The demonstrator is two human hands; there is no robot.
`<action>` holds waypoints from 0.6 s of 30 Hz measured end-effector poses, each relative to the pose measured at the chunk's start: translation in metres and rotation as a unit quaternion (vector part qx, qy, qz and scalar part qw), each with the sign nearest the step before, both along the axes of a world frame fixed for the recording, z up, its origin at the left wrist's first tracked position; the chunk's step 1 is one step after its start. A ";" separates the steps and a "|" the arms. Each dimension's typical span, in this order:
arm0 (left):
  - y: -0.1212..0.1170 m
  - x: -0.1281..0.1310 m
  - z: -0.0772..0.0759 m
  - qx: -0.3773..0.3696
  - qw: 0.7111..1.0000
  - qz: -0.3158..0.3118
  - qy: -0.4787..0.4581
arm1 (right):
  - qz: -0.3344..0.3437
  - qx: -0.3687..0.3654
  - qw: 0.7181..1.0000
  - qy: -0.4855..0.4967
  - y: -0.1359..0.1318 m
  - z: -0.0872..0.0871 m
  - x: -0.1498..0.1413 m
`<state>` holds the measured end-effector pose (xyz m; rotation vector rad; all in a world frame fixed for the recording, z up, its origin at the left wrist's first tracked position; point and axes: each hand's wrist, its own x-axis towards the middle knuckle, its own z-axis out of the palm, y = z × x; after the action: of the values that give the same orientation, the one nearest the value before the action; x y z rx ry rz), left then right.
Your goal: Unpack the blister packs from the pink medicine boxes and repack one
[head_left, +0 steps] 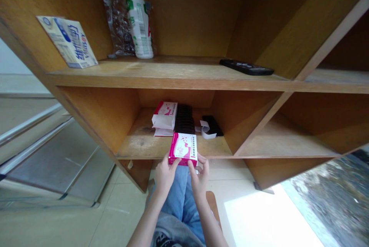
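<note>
A pink and white medicine box (184, 148) is held between my two hands at the front edge of the lower shelf. My left hand (165, 172) grips its near left corner, thumb on the near pink side. On the near right corner, my right hand (200, 172) closes with its thumb against the same side. Just behind lies a row of dark ribbed items (185, 118), whose kind I cannot make out. To their left, similar pink and white boxes (165, 115) are stacked, the upper with a white flap toward me.
On the lower shelf (138, 145), a curled white paper strip (208, 131) lies by a flat black object (215, 126). The upper shelf holds a white bottle (140, 24), a clear plastic bag (119, 28), a Vitasoy carton (70, 43) and a black phone (246, 67).
</note>
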<state>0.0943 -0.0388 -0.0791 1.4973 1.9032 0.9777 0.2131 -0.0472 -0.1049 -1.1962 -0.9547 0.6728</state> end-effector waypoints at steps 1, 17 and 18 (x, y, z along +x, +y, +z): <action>0.000 0.000 0.002 -0.006 1.000 0.005 0.014 | 0.000 0.001 1.000 -0.003 0.000 0.000 0.000; -0.025 -0.027 -0.002 0.078 0.984 0.070 -0.142 | 0.025 0.056 0.995 -0.082 -0.017 0.012 -0.021; -0.028 -0.035 0.000 0.086 0.984 0.088 -0.133 | 0.041 0.056 0.994 -0.082 -0.017 0.015 -0.027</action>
<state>0.0596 -0.0665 -0.0789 1.2306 1.8165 1.3792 0.1861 -0.0645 -0.0896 -1.1306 -1.1698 0.5836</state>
